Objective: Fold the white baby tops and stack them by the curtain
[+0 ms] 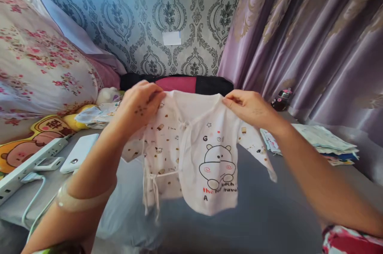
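Stretched between my two hands hangs a white baby wrap shirt (pixel 191 150), front side facing me. A cartoon hippo is printed on one panel and small patterns cover the other, with thin ties at the side. My left hand (pixel 143 102) pinches the shoulder on the left of the collar. On the other shoulder, the fingers of my right hand (pixel 245 104) are closed on the cloth. The shirt's sleeves droop at both sides, the left one partly behind my forearm.
Folded clothes (pixel 326 140) lie in a pile on the right, near a dark bottle (pixel 281 99). At left are a white power strip (pixel 32 164), a white box-like device (pixel 80 152), a cartoon cushion (pixel 32 142) and more folded clothes (pixel 97 114). Purple curtains (pixel 287 34) hang at right.
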A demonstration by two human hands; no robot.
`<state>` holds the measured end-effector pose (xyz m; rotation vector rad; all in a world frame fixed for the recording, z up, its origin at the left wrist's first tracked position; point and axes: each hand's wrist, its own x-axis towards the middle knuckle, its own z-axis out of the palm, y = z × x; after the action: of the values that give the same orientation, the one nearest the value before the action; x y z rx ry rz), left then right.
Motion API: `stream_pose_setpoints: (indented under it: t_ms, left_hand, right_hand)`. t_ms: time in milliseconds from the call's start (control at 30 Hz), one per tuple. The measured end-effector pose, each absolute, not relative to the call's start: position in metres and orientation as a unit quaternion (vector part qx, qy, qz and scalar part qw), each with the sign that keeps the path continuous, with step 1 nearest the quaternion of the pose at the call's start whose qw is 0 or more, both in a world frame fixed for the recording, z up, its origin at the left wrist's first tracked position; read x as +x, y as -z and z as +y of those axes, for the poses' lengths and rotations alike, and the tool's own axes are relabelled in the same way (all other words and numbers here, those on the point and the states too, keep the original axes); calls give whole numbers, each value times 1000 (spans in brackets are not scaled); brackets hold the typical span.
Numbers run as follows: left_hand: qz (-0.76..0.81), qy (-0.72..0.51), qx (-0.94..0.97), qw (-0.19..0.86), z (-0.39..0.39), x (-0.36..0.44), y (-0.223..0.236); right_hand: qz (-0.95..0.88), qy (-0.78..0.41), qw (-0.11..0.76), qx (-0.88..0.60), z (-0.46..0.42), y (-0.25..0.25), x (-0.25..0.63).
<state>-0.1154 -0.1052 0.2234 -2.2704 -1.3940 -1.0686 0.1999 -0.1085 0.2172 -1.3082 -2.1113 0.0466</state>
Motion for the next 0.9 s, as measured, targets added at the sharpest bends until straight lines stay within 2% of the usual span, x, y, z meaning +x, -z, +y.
stream_pose_setpoints:
  t_ms: [67, 167, 267, 367, 600, 900]
  left_hand:
    - [-502, 303, -809, 50, -69, -116, -189]
    - [-521, 219, -824, -37, -22, -107, -120]
    - [-540, 201, -816, -39, 0, -93, -59]
    - [-550, 217, -807, -16, 6, -85, -23]
    - [-521, 251, -816, -5, 19, -90, -2]
    - [-529, 219, -819, 27, 58, -75, 4]
  right_hand:
    - [-813, -57, 259, -518, -84, -187, 199]
    - [-801, -44, 161, -575, -56, -130, 194]
    - [-787, -8, 70, -613, -44, -86, 188]
    - [-780, 8, 16, -625, -41, -63, 185]
    - [-783, 18, -17, -621, -29, -50, 185]
    - [-786, 20, -30, -618, 9, -44, 190]
